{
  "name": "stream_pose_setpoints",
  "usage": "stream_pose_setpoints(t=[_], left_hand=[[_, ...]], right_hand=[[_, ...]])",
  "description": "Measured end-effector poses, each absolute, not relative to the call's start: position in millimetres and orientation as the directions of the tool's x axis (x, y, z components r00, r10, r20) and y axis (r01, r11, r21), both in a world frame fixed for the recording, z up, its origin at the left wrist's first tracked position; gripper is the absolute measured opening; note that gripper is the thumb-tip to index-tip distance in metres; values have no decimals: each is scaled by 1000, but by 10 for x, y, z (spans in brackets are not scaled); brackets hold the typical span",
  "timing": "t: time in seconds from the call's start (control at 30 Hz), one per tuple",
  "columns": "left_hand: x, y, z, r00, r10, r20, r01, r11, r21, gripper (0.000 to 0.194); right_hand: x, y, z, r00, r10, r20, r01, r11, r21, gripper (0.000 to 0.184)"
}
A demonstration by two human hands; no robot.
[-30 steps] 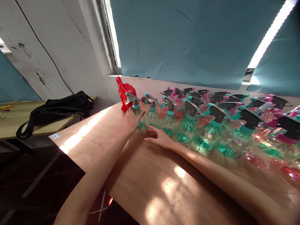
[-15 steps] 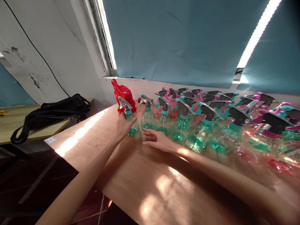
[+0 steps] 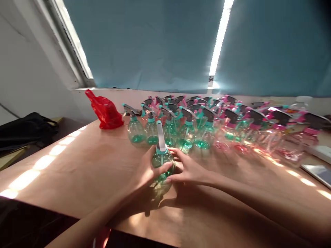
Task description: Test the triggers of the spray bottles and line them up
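Note:
A clear green spray bottle [image 3: 162,159] with a grey and turquoise trigger head stands between my hands, near the middle of the table. My left hand [image 3: 150,169] is closed round its left side, thumb across the front. On the other side my right hand [image 3: 186,167] grips it, its fingers behind the bottle and its thumb low on the front. The bottle's far side is hidden by my fingers. Just behind stands a row of similar spray bottles, the nearest being a green spray bottle [image 3: 169,129].
A red plastic bag [image 3: 110,112] sits at the back left of the wooden table [image 3: 103,155]. Pink spray bottles [image 3: 278,132] stand along the right. A flat device with a pale screen [image 3: 319,172] lies at the right edge. A black bag [image 3: 31,129] rests on another table at the left.
My left hand has brought the leftmost green spray bottle out of the row, towards me. My right hand has closed on it too. The view has turned right.

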State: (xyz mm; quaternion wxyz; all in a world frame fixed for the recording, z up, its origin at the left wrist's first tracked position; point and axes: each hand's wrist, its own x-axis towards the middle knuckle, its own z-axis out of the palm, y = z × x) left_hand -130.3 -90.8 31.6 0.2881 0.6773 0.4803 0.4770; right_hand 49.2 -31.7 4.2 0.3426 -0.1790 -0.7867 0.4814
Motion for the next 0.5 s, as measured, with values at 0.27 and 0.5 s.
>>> stream_pose_setpoints(t=[0.27, 0.5], left_hand=[[-522, -532, 276, 314, 871, 379, 356, -478, 803, 54], [72, -299, 477, 400, 829, 390, 268, -513, 816, 50]], right_hand=[[1286, -447, 3, -485, 777, 401, 36, 476, -879, 85], [1849, -531, 71, -325, 843, 429, 413, 534, -738, 81]])
